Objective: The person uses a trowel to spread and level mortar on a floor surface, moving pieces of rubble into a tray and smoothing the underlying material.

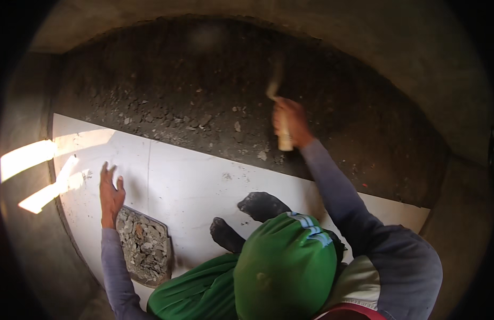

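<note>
My right hand is wrapped round the pale handle of a trowel, out over the dark bare ground. Its bent metal neck points away from me, and the blade is smeared by motion and dim. My left hand holds nothing, with its fingers apart, above the white tiles at the left. Just below that hand is a pan heaped with broken grey rubble.
White floor tiles run beneath me and end at the rough ground, where loose chips lie. Bare walls close in on the sides and far end. My dark-covered feet rest on the tiles.
</note>
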Demonstrator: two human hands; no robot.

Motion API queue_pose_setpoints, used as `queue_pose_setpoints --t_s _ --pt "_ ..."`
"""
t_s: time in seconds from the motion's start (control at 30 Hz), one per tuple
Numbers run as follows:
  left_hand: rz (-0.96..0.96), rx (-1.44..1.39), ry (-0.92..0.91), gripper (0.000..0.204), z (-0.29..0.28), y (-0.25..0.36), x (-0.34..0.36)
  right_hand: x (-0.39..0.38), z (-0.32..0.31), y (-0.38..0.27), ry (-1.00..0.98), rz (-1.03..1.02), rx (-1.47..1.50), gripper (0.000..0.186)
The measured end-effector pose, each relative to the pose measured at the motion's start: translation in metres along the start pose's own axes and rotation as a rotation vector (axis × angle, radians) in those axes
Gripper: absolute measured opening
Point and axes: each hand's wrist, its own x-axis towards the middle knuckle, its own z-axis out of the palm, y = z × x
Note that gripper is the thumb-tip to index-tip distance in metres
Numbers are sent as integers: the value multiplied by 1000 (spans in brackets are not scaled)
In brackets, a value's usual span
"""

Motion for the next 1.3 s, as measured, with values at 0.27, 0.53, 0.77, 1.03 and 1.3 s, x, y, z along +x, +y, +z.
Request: queue_pose_setpoints --t_s 0.27,0.53,0.77,1.03,1.3 --pt "-200 -418 -111 41 21 51 -22 210 232 -29 -345 57 36 27" --pt "-539 -479 -58 38 54 -76 -185 179 128 22 -231 -255 5 24" --pt "-617 -587 -66 37 57 -48 -153 177 229 1 -320 2 -16 29" --pt "-746 -881 38 44 12 -49 -146 238 305 54 -365 102 -244 29" --pt "-783 -993 -170 44 38 -33 -160 232 397 100 -497 135 -231 28"
